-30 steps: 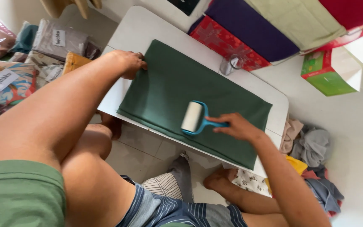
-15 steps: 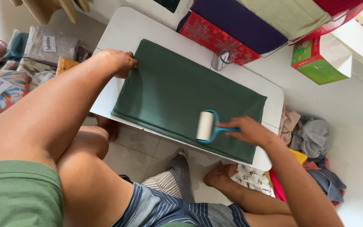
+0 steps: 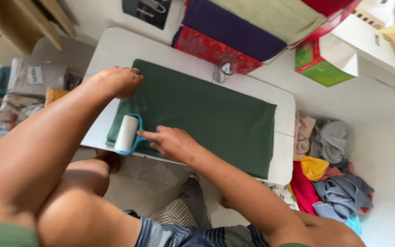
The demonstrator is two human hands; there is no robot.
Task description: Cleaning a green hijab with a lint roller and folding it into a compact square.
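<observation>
1. Head view, w/ your arms reaching down over a small white table [image 3: 110, 48] that carries a folded dark green cloth [image 3: 206, 112].
2. Your right hand [image 3: 172, 142] is closed around the blue handle of a lint roller [image 3: 127, 133]; the index finger points along the handle toward the roller head.
3. The roller's white drum lies on the cloth's left end, just inside the near-left corner, close to the table's front edge.
4. Your left hand [image 3: 117, 81] is pressed on the cloth's left edge, fingers curled under, holding nothing, just pinning the fabric flat. A ring shows on one finger.
5. The two hands are near each other; the roller sits between them, just below the left hand.
6. The cloth covers most of the tabletop, lying at a slant, w/ its right end near the table's right edge.
7. A small clear glass [image 3: 222, 72] stands on the table just beyond the cloth's far edge.
8. Behind the glass: stacked fabrics, red patterned [image 3: 206, 45] at the bottom, purple [image 3: 234, 27] above it, pale green on top.
9. A green box [image 3: 318, 66] sits on the floor to the right of the table.
10. A heap of loose clothes [image 3: 330, 169], beige, grey, yellow, red and blue, lies beside the table's right end.
11. Wrapped fabric packs [image 3: 33, 77] are piled at far left.
12. Your knees and striped shorts fill the bottom of the view.
</observation>
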